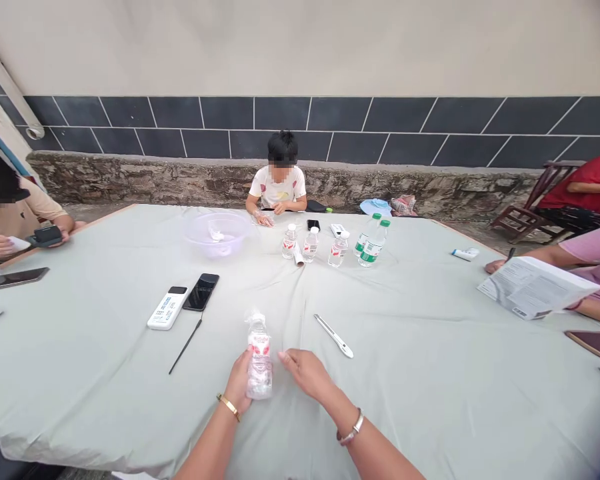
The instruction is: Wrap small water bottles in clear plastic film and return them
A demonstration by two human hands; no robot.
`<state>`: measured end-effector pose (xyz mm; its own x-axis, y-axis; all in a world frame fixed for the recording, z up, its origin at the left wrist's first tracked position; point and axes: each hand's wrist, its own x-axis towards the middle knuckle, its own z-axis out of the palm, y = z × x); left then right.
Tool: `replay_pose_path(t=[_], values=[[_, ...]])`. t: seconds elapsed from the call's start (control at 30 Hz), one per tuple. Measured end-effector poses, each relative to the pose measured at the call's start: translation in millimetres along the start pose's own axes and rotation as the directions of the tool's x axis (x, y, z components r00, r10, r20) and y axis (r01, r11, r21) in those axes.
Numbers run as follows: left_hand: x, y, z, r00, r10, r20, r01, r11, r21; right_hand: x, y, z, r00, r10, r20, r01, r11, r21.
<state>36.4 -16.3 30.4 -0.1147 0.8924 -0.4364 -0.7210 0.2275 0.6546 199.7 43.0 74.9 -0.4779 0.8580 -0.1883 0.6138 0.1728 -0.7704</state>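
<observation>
My left hand (239, 380) is wrapped round a small clear plastic bottle (260, 367) with a red and white label. What looks like thin clear film crinkles round the bottle's top and side. Just right of the bottle, my right hand (305, 373) has its fingers curled in and the thumb against them; anything between them is too small to make out. A white utility knife (334, 335) lies on the cloth beyond my right hand. Left of the bottle are a white power bank (167, 308) and a black phone (201, 292) with a strap.
A grey cloth (105, 400) covers the table. Farther back stand a clear basin (217, 233), several small bottles (310, 245) and two green-capped bottles (373, 243). People sit opposite and at both sides; one at right has a printed sheet (537, 287).
</observation>
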Motion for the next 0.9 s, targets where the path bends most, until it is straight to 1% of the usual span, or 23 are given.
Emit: replay_pose_path(t=[0.03, 0.07, 0.1, 0.13, 0.17, 0.2, 0.27, 0.33, 0.37, 0.43, 0.5, 0.57, 0.6, 0.67, 0.73, 0.77, 0.83, 0.9], values=[[0.3, 1.6, -0.3, 0.999, -0.011, -0.03, 0.011, 1.0, -0.03, 2.8, 4.4, -14.5, 0.985, 0.012, -0.169, -0.031, 0.993, -0.112], [0.6, 3.0, -0.3, 0.998, -0.023, -0.051, 0.021, 0.999, -0.046, 6.4, 11.0, -28.9, 0.949, 0.03, -0.314, -0.096, 0.975, -0.199], [0.7, 4.1, -0.1, 0.998, -0.035, -0.06, 0.032, 0.998, -0.05, 10.3, 19.5, -42.3, 0.902, 0.048, -0.428, -0.185, 0.94, -0.286], [0.8, 4.7, 0.2, 0.997, -0.043, -0.06, 0.041, 0.998, -0.045, 13.9, 29.5, -53.7, 0.874, 0.083, -0.48, -0.279, 0.893, -0.353], [0.9, 5.0, 0.5, 0.998, -0.044, -0.054, 0.042, 0.999, -0.033, 16.7, 40.1, -62.4, 0.862, 0.125, -0.491, -0.351, 0.846, -0.402], [1.1, 4.9, 0.7, 0.998, -0.039, -0.042, 0.038, 0.999, -0.019, 18.3, 50.6, -68.2, 0.864, 0.161, -0.477, -0.394, 0.806, -0.442], [1.9, 4.4, 0.6, 0.999, -0.027, -0.019, 0.027, 1.0, 0.001, 17.3, 67.6, -71.8, 0.886, 0.199, -0.418, -0.404, 0.774, -0.488], [2.8, 4.2, -0.3, 1.0, -0.02, -0.012, 0.02, 1.0, 0.008, 11.5, 74.6, -67.8, 0.898, 0.186, -0.399, -0.379, 0.789, -0.484], [3.1, 4.2, -0.9, 1.0, -0.022, -0.017, 0.022, 1.0, 0.01, 7.5, 73.2, -64.4, 0.896, 0.182, -0.406, -0.372, 0.806, -0.46], [3.3, 4.8, -2.3, 0.999, -0.032, -0.017, 0.032, 0.999, 0.018, 0.4, 60.6, -56.9, 0.904, 0.175, -0.391, -0.332, 0.863, -0.381], [2.6, 5.6, -3.6, 0.999, -0.035, -0.002, 0.035, 0.999, 0.028, -1.7, 37.8, -49.4, 0.939, 0.126, -0.321, -0.228, 0.925, -0.304], [1.1, 6.4, -3.9, 0.999, -0.03, 0.019, 0.029, 0.998, 0.047, 3.8, 11.8, -42.9, 0.963, 0.042, -0.265, -0.113, 0.96, -0.257], [0.1, 6.8, -3.6, 0.999, -0.026, 0.024, 0.025, 0.998, 0.055, 8.6, -0.1, -40.2, 0.963, 0.019, -0.27, -0.087, 0.966, -0.243], [-1.8, 7.6, -2.4, 0.999, -0.021, 0.025, 0.019, 0.998, 0.059, 18.1, -18.0, -35.8, 0.955, -0.002, -0.298, -0.073, 0.968, -0.239], [-2.8, 8.2, -1.3, 1.0, -0.01, 0.015, 0.009, 0.999, 0.04, 21.1, -26.9, -32.5, 0.951, -0.005, -0.309, -0.074, 0.967, -0.244], [-2.8, 8.4, -1.1, 1.0, -0.007, 0.013, 0.007, 1.0, 0.025, 18.1, -28.5, -31.4, 0.953, -0.011, -0.303, -0.065, 0.969, -0.239], [-1.5, 8.7, -1.7, 1.0, -0.013, 0.015, 0.013, 1.0, -0.008, 2.5, -28.2, -31.1, 0.961, -0.043, -0.273, -0.013, 0.98, -0.199], [0.8, 9.0, -3.8, 0.999, -0.025, 0.025, 0.026, 0.999, -0.044, -22.8, -26.7, -35.0, 0.978, -0.105, -0.183, 0.081, 0.988, -0.132]])
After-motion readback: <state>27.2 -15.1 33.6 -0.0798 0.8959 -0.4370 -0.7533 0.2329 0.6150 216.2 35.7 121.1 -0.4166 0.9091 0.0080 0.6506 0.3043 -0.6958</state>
